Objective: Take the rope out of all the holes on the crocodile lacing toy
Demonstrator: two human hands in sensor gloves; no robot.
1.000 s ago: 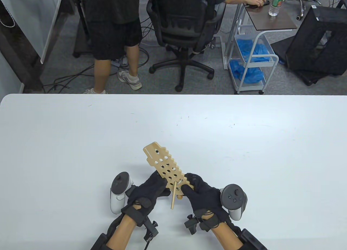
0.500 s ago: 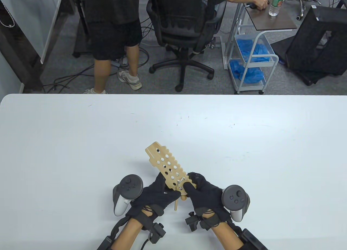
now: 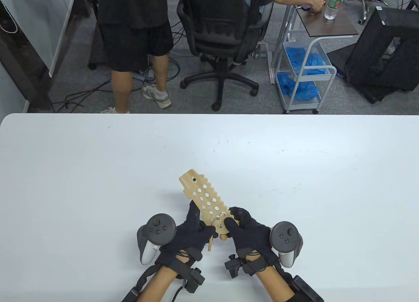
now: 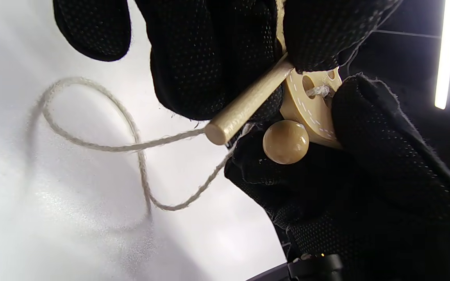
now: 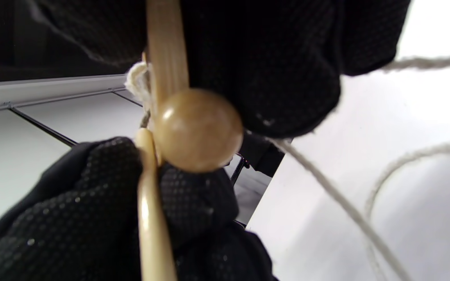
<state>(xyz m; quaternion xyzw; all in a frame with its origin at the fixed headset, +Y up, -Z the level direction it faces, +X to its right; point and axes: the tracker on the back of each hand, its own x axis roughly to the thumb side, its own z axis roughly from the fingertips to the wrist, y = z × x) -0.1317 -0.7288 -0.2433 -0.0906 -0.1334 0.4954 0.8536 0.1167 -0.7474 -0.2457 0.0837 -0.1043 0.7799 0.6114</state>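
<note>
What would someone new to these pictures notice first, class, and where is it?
Near the white table's front edge, two black-gloved hands, left hand and right hand, hold up a pale wooden crocodile-shaped lacing board dotted with holes. Beneath it, a round wooden bead, a wooden dowel needle and a loop of white twisted rope hang over the table.

Black dotted gloves, grey-and-white trackers

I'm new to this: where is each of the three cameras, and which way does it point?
Table view: above, looking down at the table; left hand and right hand hold the toy.
Left wrist view: under the left hand, aimed at the stick, bead and rope.
Right wrist view: under the right hand, close to the bead; black fingers show.
All share the bead.
</note>
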